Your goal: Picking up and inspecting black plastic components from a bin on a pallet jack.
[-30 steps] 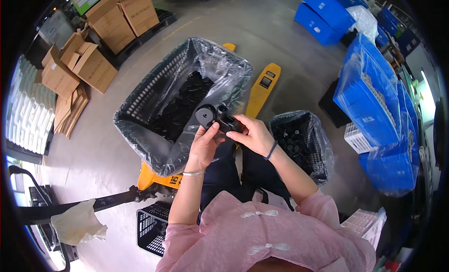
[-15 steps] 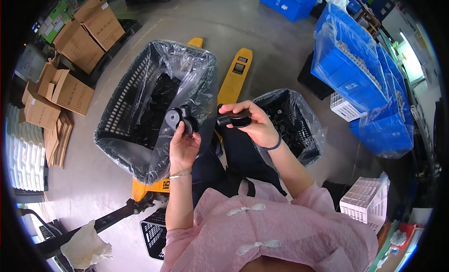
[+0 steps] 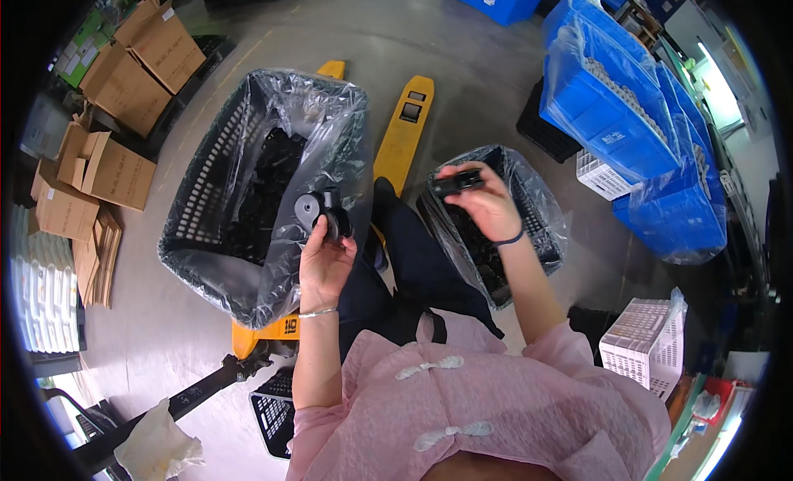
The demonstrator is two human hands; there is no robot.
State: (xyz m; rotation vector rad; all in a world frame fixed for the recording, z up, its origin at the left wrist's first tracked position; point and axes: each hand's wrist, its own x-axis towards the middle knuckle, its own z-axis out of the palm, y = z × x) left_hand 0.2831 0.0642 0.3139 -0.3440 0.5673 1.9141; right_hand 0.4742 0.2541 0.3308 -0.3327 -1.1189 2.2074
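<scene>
Left hand: forearm reaching straight forward, palm turning up; fingers and thumb closing around a twin-disc black part, thumb pressing by its round face. This part is showing over the right side of the large lined crate.

Right hand: forearm angling forward, wrist bending leftward; thumb and fingers pinching a flat black piece, leaving little gap. This piece is showing to the right of the large lined crate, over a smaller lined crate.

Markings: carton, standing left of the large lined crate, carrying dark print too small to read; blue bin, standing well to its right, bearing a white printed mark; yellow pallet truck, extending beneath and beyond it, displaying dark characters beside its near edge. Both black pieces are showing no legible lettering.
</scene>
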